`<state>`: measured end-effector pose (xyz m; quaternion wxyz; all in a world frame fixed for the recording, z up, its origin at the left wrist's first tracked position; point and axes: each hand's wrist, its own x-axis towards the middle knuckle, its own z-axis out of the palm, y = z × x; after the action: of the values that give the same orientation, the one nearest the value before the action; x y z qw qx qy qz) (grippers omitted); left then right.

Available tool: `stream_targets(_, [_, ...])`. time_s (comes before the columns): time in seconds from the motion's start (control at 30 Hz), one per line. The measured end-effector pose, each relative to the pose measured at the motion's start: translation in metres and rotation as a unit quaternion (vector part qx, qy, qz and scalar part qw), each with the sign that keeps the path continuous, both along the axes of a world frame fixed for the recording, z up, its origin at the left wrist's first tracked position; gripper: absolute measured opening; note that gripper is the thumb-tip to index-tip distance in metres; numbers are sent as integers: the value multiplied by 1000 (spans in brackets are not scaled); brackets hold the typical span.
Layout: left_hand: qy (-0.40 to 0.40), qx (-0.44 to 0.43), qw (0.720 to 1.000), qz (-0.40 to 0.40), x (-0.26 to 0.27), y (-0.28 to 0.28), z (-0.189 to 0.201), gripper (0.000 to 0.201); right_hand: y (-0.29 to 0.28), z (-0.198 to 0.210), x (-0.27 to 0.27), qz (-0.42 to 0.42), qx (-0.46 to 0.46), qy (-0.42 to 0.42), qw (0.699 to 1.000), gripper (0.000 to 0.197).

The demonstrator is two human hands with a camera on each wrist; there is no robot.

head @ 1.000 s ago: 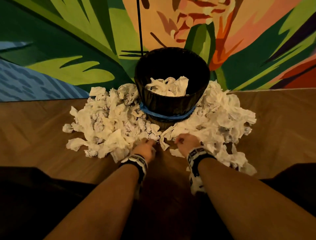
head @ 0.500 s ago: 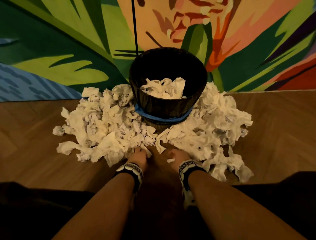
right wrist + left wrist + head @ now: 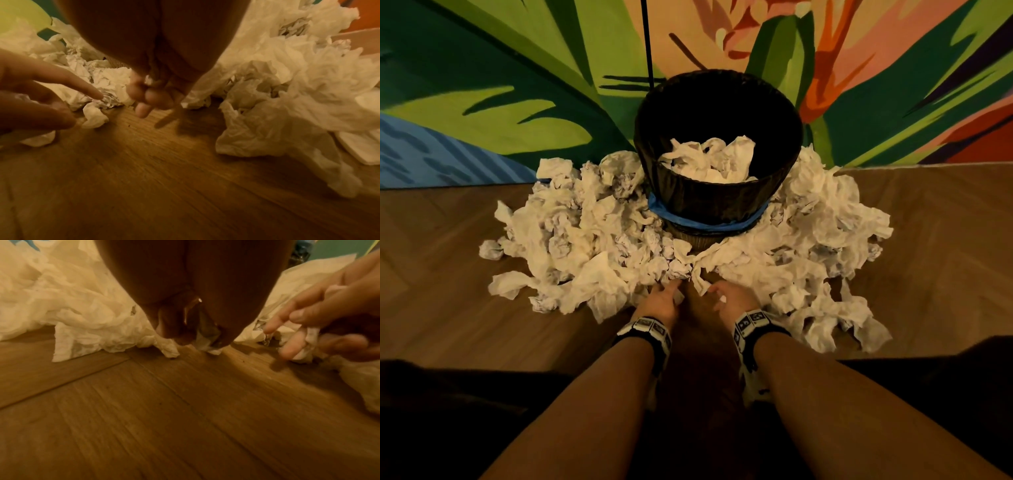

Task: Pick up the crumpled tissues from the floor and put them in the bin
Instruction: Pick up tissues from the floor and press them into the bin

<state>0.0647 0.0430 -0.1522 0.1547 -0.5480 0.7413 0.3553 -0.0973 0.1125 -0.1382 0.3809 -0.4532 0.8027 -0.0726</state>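
A dark round bin [image 3: 719,202] with a blue band stands against the wall, with some crumpled tissues [image 3: 709,161] inside it. White crumpled tissues are heaped on the floor to its left [image 3: 585,240] and right [image 3: 811,240]. Both hands are low at the near edge of the heaps, side by side. My left hand [image 3: 666,294] reaches with straight fingers [image 3: 86,91] at a crumpled ball [image 3: 109,99] and holds nothing that I can see. My right hand [image 3: 727,296] has curled fingers [image 3: 294,344] that pinch a small tissue scrap [image 3: 308,339].
The floor is brown wood planks [image 3: 448,291], bare to the left, to the right and between my forearms. A painted wall [image 3: 517,85] rises right behind the bin, and a thin black cord [image 3: 647,37] hangs down it. My dark-clothed legs [image 3: 448,411] frame the bottom.
Both hands have stayed at the near edge of the heaps. The left hand's fingers have gone from bunched to stretched out. The head view has tilted a little.
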Motion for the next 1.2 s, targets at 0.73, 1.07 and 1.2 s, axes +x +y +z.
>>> stream_targets(0.73, [-48,8,995,-89,5,2,1,29,-37,-8,18,-46,43,20,998,32])
stream_targets(1.07, [-13,-30,999,-38,10,7,18,25,-31,25,12,-111,48,4,993,43])
stream_targets(1.2, [76,-56,995,36,15,5,27,22,-27,31,13,-153,-47,15,987,43])
